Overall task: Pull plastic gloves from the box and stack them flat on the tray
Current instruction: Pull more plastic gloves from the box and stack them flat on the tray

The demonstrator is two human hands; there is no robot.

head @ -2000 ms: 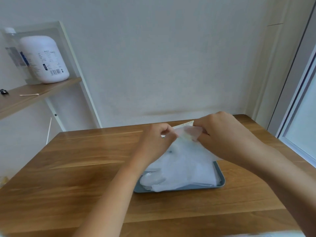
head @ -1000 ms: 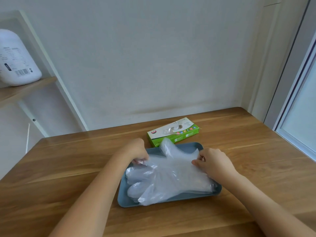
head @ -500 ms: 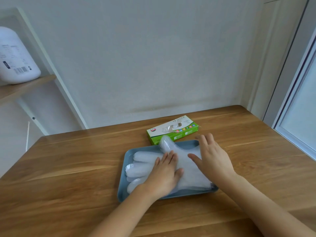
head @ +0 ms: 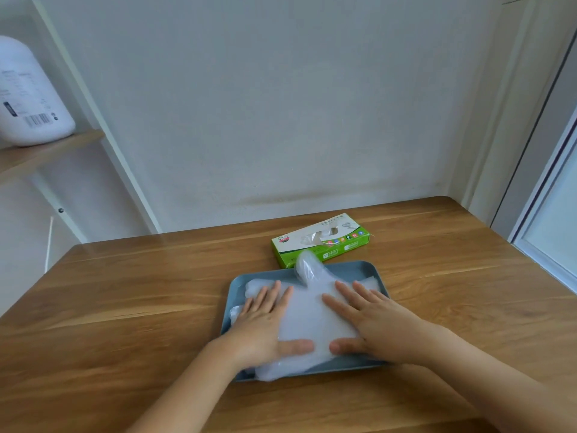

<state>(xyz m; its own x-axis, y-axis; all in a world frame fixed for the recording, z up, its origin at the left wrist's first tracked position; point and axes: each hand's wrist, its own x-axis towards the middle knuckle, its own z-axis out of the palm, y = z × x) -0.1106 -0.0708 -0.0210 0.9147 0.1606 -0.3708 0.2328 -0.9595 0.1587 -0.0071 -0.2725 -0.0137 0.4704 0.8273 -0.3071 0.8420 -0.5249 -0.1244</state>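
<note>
Plastic gloves (head: 307, 317) beneath flat fingers (head: 269, 295)

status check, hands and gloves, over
Both open: left hand and right hand pressing flat on the glove stack. Stack lies on the tray, one glove thumb poking past the far rim. Box behind tray, clear of hands.

glove box (head: 321, 242): print and coloured icons, too blurred to read
white bottle (head: 28, 98), upper left: barcode visible, text illegible
</note>
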